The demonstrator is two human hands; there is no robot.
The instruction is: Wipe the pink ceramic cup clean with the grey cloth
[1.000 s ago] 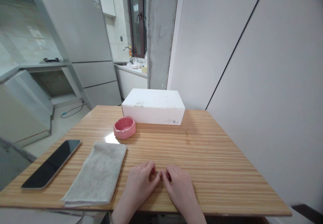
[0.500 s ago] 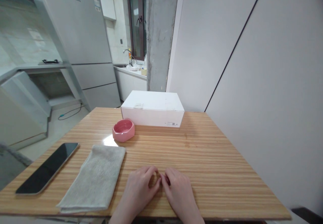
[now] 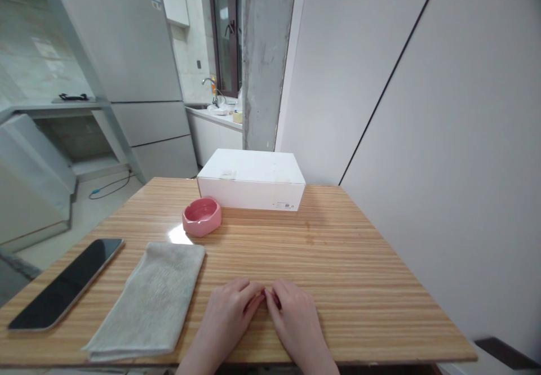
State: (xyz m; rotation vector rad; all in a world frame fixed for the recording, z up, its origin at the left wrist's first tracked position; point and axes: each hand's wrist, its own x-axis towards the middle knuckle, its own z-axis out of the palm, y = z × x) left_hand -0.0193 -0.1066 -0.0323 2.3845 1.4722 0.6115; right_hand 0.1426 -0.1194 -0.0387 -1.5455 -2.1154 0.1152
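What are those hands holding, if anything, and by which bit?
I can't tell: the left hand and right hand have their fingertips close together, and anything between them is too small or hidden.

The palms of the left hand point(image 3: 229, 309) and right hand point(image 3: 295, 312) are hidden from me; where their fingertips point(image 3: 252, 288) meet, anything between is too small to tell. Both forearms point(image 3: 205, 351) are cut off at the lower edge of view. White carton point(image 3: 252, 192): printed label point(image 3: 284, 205) too fine to read, rear side concealed, lower left corner covered by the pink bowl point(image 3: 202, 226). Refrigerator point(image 3: 122, 43): lettering blurred, top cropped. The concrete pillar point(image 3: 268, 59) hides part of the kitchen counter point(image 3: 215, 133). A dark object point(image 3: 509, 353), lower right, is unidentifiable.
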